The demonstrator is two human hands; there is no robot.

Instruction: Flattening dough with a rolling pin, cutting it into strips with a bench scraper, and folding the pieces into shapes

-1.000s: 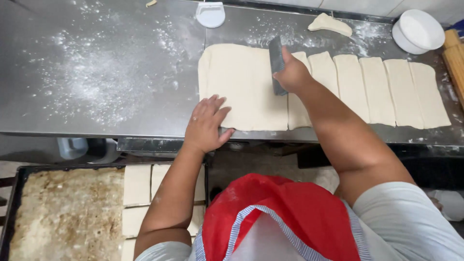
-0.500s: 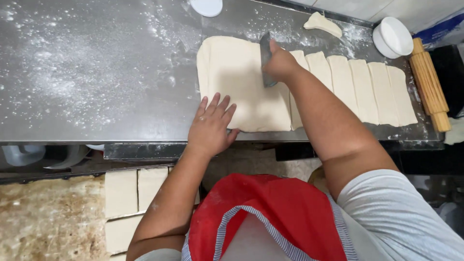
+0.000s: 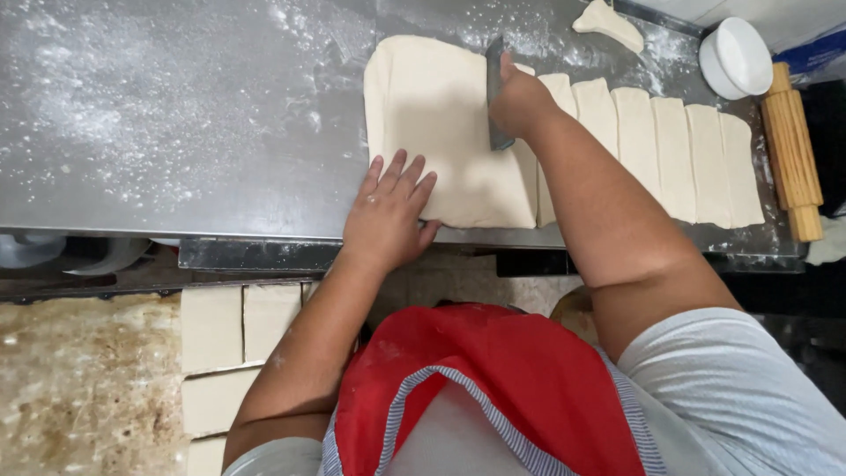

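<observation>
From above, over the person's shoulders, a flour-dusted steel table (image 3: pixel 176 115) fills the upper part of the head view, and a broad sheet of pale dough (image 3: pixel 441 123) lies flat on it near the front edge. The left hand (image 3: pixel 388 216) rests palm down with its fingers (image 3: pixel 401 181) spread, their tips pressing on the near left corner of the sheet while the heel of the hand sits at the table's edge; it grips nothing. The right hand (image 3: pixel 522 101) is closed around the top of a metal dough scraper (image 3: pixel 496 88), whose blade stands upright on edge in the dough along the sheet's right side. Just right of the blade lie cut dough strips (image 3: pixel 670 150), side by side and touching, running across toward a wooden rolling pin (image 3: pixel 793 150) at the table's right end. A white bowl (image 3: pixel 736 57) sits near the pin's far end, and a small scrap of dough (image 3: pixel 608 22) lies at the back edge. Below the table, at lower left, a tray (image 3: pixel 79 388) holds square dough pieces (image 3: pixel 211 326). A red apron (image 3: pixel 493 388) shows at the bottom.
</observation>
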